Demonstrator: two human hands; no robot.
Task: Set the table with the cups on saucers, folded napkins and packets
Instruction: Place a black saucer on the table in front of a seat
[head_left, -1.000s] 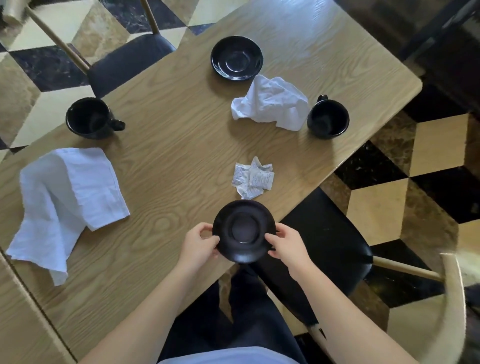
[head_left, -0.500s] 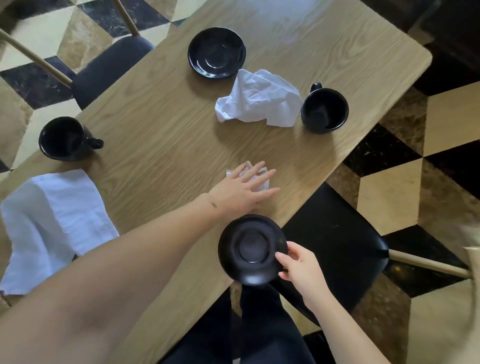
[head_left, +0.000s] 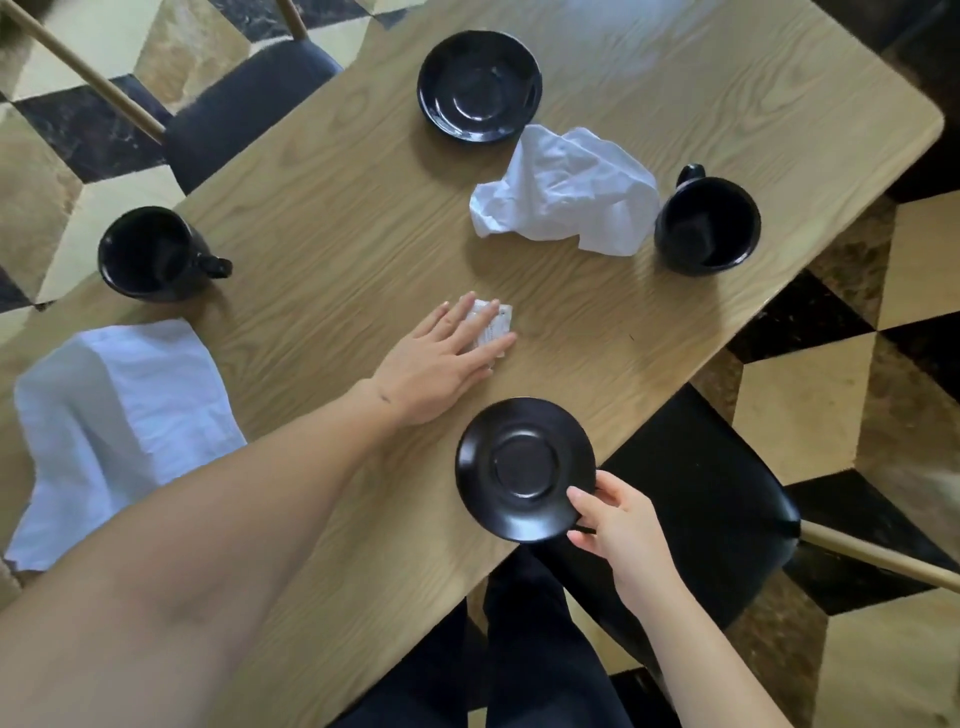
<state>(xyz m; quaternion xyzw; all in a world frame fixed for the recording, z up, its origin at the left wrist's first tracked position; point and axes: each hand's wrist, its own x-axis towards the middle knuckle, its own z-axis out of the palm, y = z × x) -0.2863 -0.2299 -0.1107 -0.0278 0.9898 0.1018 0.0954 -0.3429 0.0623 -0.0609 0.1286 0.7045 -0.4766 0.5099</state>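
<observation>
My left hand lies flat with straight fingers on the white packets in the middle of the wooden table. My right hand grips the rim of a black saucer at the table's near edge. A second black saucer sits at the far side. One black cup stands at the left edge, another black cup at the right edge. A crumpled white napkin lies between the far saucer and the right cup. A larger white napkin lies at the left.
A black-seated chair stands under the table's near right edge, and another dark chair at the far left. The floor around is chequered tile. My legs show below the near edge.
My left hand left the saucer, reached forward and came down on the packets. My right hand keeps hold of the saucer's rim.
</observation>
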